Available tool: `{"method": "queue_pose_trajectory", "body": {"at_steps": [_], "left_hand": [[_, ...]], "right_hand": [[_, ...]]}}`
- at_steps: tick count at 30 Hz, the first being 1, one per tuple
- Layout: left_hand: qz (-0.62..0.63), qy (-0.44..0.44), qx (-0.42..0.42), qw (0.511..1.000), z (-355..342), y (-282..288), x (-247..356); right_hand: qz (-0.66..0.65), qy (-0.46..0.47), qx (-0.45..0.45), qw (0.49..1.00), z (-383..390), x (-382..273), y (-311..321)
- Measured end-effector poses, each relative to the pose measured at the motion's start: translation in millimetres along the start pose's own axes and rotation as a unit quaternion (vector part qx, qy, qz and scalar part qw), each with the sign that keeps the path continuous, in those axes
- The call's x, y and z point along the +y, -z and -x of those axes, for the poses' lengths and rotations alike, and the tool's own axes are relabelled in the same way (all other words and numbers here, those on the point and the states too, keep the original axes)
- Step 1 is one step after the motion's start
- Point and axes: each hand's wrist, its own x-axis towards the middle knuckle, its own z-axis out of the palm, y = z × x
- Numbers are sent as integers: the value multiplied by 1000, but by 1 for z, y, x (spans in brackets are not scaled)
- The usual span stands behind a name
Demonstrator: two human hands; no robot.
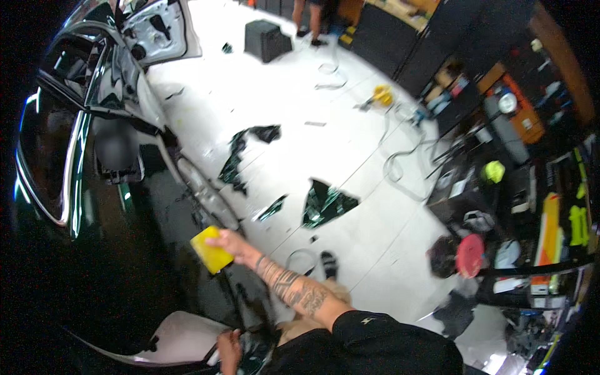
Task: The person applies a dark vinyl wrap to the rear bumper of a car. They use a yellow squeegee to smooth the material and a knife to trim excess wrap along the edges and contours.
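Note:
My right hand [230, 244], at the end of a tattooed forearm, grips a flat yellow squeegee [212, 251] by its right edge. The squeegee is over the dark side panel of a car [125, 269]; whether it touches the panel I cannot tell. Lower down, my left hand [229, 351] is closed by the edge of a pale bare patch of bodywork [181, 336]. A small white thing shows beside its fingers, and what they hold is too unclear to name. Crumpled dark green film [251, 350] lies just right of that hand.
Torn dark green film pieces [325, 203] lie on the white tiled floor [381, 250]. An open car door [159, 31] and a black box [265, 40] are farther off. Cables [400, 153] run to a cluttered bench on the right. Another person's legs [309, 22] show at the back.

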Motion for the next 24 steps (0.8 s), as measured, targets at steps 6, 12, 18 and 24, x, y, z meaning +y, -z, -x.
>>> {"method": "queue_pose_trajectory", "body": {"at_steps": [6, 12, 18, 24], "left_hand": [[57, -20, -9, 998, -30, -36, -32], [26, -104, -28, 994, -24, -17, 6], [137, 32, 96, 985, 4, -44, -16], [63, 78, 114, 988, -2, -43, -2]], "right_hand": [[196, 73, 252, 945, 63, 7, 56], [239, -139, 257, 926, 93, 92, 67], [174, 29, 11, 984, 82, -78, -41], [422, 105, 25, 900, 113, -215, 39]]}}
